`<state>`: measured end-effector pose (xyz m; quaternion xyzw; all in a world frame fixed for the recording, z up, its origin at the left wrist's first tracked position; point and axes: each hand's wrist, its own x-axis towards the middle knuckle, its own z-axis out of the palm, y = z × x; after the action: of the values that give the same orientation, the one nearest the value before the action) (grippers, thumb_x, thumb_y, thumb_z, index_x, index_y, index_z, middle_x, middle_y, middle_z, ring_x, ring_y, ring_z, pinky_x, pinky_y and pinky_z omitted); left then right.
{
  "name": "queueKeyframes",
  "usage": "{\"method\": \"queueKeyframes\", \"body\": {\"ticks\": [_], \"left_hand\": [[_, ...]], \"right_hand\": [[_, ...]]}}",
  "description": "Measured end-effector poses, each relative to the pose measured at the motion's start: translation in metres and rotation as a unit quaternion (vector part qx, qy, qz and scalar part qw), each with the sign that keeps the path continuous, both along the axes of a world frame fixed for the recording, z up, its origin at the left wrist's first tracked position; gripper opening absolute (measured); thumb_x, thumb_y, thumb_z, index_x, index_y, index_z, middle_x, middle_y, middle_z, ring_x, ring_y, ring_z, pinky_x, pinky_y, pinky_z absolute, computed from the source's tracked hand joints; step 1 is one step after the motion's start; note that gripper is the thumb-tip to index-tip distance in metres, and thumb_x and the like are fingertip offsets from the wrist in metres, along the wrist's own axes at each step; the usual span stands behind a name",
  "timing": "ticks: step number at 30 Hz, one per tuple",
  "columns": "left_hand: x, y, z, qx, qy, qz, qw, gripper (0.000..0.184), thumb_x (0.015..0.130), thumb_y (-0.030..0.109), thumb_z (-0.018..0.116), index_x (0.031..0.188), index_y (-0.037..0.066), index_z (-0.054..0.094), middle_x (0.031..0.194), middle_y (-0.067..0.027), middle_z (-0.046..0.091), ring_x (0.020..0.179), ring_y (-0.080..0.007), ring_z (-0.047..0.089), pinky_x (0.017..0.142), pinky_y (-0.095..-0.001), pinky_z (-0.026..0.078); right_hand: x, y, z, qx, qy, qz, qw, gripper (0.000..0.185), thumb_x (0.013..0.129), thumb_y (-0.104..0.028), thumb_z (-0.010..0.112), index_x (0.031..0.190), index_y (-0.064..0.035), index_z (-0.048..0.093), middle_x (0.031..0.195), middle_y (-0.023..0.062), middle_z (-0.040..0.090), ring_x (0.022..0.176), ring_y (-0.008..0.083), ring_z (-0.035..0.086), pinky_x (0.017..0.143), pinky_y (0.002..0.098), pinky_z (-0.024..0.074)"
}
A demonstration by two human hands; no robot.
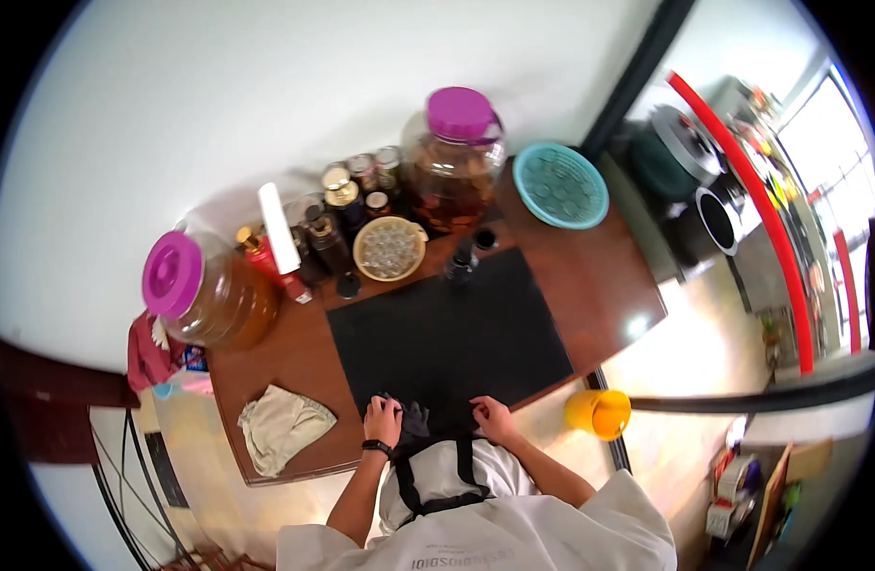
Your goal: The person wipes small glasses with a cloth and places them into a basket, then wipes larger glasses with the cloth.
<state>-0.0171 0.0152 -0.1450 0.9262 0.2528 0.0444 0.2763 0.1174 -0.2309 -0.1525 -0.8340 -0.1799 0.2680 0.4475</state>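
Note:
My left hand (382,420), with a black band on its wrist, is closed at the front edge of the black mat (447,333). Its fingers are on a crumpled dark grey cloth (414,420), which spreads to the right of them. Farther right, my right hand (495,420) rests at the same edge with its fingers curled in, and nothing shows in them. A small black bottle (460,263) stands at the mat's far edge. To the left of my left hand lies a crumpled beige cloth (283,430) on the brown table (599,295).
Large jars with purple lids, one left (223,295) and one at the back (452,176), stand by the wall. Between them are several bottles and a round basket (390,249) of clear pieces. A turquoise basket (561,187) sits back right; a yellow bucket (599,413) is beyond the right edge.

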Motion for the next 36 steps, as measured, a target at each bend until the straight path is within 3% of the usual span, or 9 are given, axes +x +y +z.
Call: {"method": "queueKeyframes", "body": {"ticks": [8,11,14,18,23,26,28,32,36], "left_hand": [[0.055,-0.009,-0.014,-0.001,0.009,-0.044,0.999,0.018,0.083,0.024,0.069,0.094,0.019,0.055,0.096,-0.0084,0.050,0.091,-0.0304,0.058,0.072,-0.0449,0.049],[0.063,-0.022,-0.001,0.012,0.036,-0.013,0.999,0.016,0.085,0.026,0.067,0.094,0.019,0.055,0.096,-0.0066,0.050,0.093,-0.0280,0.057,0.072,-0.0454,0.044],[0.067,-0.031,-0.004,0.045,0.046,-0.006,0.998,0.016,0.085,0.026,0.067,0.095,0.020,0.055,0.097,-0.0047,0.050,0.094,-0.0255,0.055,0.074,-0.0452,0.041],[0.102,-0.053,-0.008,0.067,0.038,-0.008,0.997,0.017,0.085,0.026,0.068,0.095,0.021,0.055,0.098,-0.0046,0.050,0.094,-0.0253,0.056,0.073,-0.0457,0.041],[0.193,-0.102,-0.006,0.054,0.039,-0.025,0.997,0.019,0.084,0.025,0.068,0.097,0.021,0.055,0.099,-0.0056,0.049,0.096,-0.0280,0.055,0.075,-0.0472,0.040],[0.253,-0.134,-0.002,0.001,0.074,0.017,0.997,0.020,0.085,0.027,0.068,0.099,0.021,0.055,0.100,-0.0068,0.049,0.098,-0.0295,0.055,0.078,-0.0488,0.039],[0.281,-0.149,-0.002,-0.005,0.098,0.038,0.994,0.019,0.087,0.029,0.065,0.100,0.021,0.054,0.103,-0.0075,0.049,0.100,-0.0308,0.055,0.081,-0.0505,0.040],[0.308,-0.159,-0.005,-0.026,0.138,0.089,0.986,0.019,0.089,0.030,0.064,0.102,0.021,0.053,0.104,-0.0083,0.048,0.102,-0.0310,0.054,0.081,-0.0510,0.041],[0.308,-0.155,0.002,-0.069,0.187,0.104,0.974,0.020,0.089,0.032,0.064,0.102,0.022,0.053,0.106,-0.0079,0.048,0.106,-0.0318,0.054,0.083,-0.0519,0.041]], "right_hand": [[-0.063,-0.067,0.014,-0.074,0.071,-0.155,0.983,0.027,0.088,-0.013,0.058,0.113,-0.0029,0.061,0.084,0.0109,0.068,0.071,0.0196,0.067,0.067,0.0324,0.0535],[-0.048,-0.081,0.013,-0.039,0.151,-0.221,0.963,0.029,0.090,-0.012,0.056,0.117,-0.0037,0.057,0.090,0.0100,0.066,0.072,0.0180,0.066,0.062,0.0304,0.0521],[-0.012,-0.091,0.005,0.014,0.128,-0.271,0.954,0.029,0.090,-0.012,0.055,0.119,-0.0044,0.056,0.091,0.0085,0.066,0.073,0.0158,0.065,0.059,0.0282,0.0510],[0.072,-0.091,0.017,0.075,0.130,-0.291,0.945,0.026,0.094,-0.012,0.051,0.118,-0.0052,0.053,0.091,0.0064,0.065,0.071,0.0133,0.063,0.057,0.0259,0.0499],[0.243,-0.078,0.034,0.174,0.157,-0.329,0.915,0.031,0.098,-0.029,0.051,0.122,-0.0085,0.047,0.089,0.0067,0.064,0.066,0.0119,0.059,0.054,0.0251,0.0472],[0.352,-0.060,0.059,0.187,0.212,-0.336,0.898,0.049,0.094,-0.046,0.055,0.126,-0.0114,0.042,0.089,0.0053,0.065,0.068,0.0120,0.059,0.057,0.0273,0.0469],[0.402,-0.046,0.066,0.232,0.244,-0.309,0.890,0.071,0.093,-0.047,0.056,0.142,-0.0053,0.027,0.084,0.0056,0.066,0.065,0.0096,0.059,0.055,0.0256,0.0448],[0.463,-0.029,0.053,0.190,0.304,-0.253,0.899,0.053,0.091,-0.050,0.054,0.128,-0.0120,0.042,0.098,0.0099,0.069,0.076,0.0147,0.063,0.062,0.0290,0.0463],[0.473,-0.030,0.040,0.180,0.310,-0.229,0.905,0.037,0.090,-0.035,0.051,0.112,-0.0068,0.056,0.096,0.0110,0.070,0.077,0.0158,0.064,0.064,0.0298,0.0465]]}}
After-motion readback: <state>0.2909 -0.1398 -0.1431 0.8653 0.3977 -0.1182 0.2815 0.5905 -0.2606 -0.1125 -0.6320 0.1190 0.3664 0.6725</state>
